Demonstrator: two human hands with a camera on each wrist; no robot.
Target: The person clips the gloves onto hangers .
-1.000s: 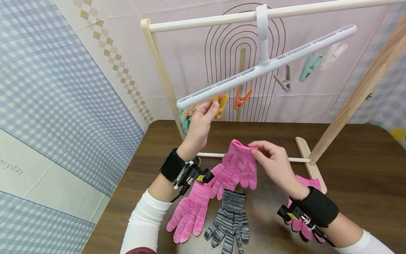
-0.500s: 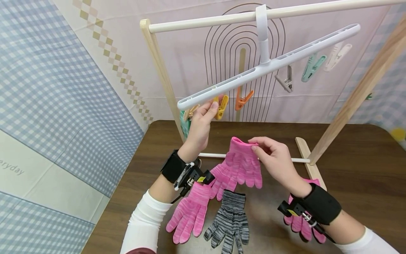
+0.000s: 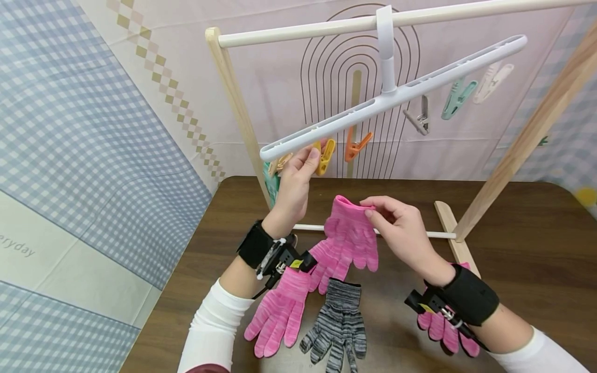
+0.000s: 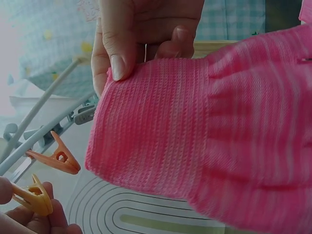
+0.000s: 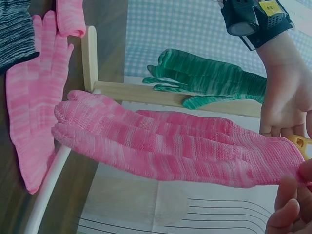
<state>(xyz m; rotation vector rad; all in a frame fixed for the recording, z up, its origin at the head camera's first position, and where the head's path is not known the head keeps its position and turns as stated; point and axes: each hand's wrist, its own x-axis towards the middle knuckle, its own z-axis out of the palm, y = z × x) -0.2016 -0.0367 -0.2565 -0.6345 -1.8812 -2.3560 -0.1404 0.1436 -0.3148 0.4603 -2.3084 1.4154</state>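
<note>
Pink glove [image 3: 351, 228] hangs above the table [image 3: 527, 233], below the hanger [image 3: 396, 93]; long axis near upright, cuff uppermost, fingers pointing down. Right hand [image 3: 403, 230] pinches one corner of the cuff between thumb and fingers. Left hand [image 3: 294, 186] pinches a yellow peg [image 3: 325, 157] under the hanger, apart from the cuff.

The brown desk [image 3: 527, 233] bears a grey glove [image 3: 342, 316], a pink glove [image 3: 278, 315] just left of it, a second pink glove [image 3: 323, 267] behind them, a black-tipped pink glove [image 3: 437, 326] at right and a wooden rack foot [image 3: 446, 221].
</note>
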